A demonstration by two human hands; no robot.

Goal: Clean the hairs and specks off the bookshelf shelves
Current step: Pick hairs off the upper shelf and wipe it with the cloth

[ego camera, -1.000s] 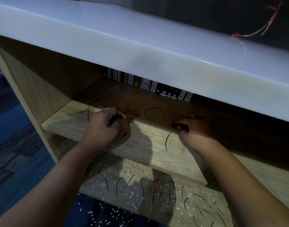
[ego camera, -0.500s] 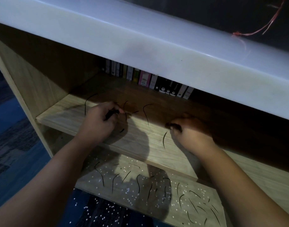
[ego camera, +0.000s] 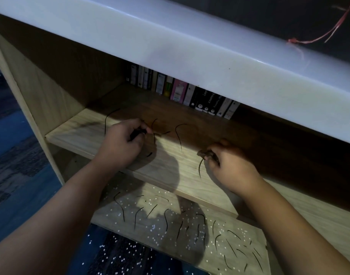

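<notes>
Both hands work on the upper wooden shelf (ego camera: 77, 133) of the bookshelf. My left hand (ego camera: 120, 143) is curled, with dark hairs pinched between thumb and fingers. My right hand (ego camera: 227, 165) pinches a small dark clump of hair at its fingertips, and one strand (ego camera: 199, 167) hangs from it onto the board. Loose black hairs lie on this shelf, one long strand (ego camera: 107, 120) at the left and another (ego camera: 179, 135) between my hands. The lower shelf (ego camera: 114, 220) carries several black hairs and many white specks.
A thick white top slab (ego camera: 190, 50) overhangs the upper shelf. A row of books (ego camera: 182, 92) stands at the back of that shelf. The wooden side panel (ego camera: 31, 90) closes the left. White specks dot the dark blue floor (ego camera: 118, 257) below. A red string (ego camera: 318, 37) hangs at top right.
My right hand has drawn slightly back and right with its clump of hair, lifting one end of the strand below it. The left hand has stayed in place.
</notes>
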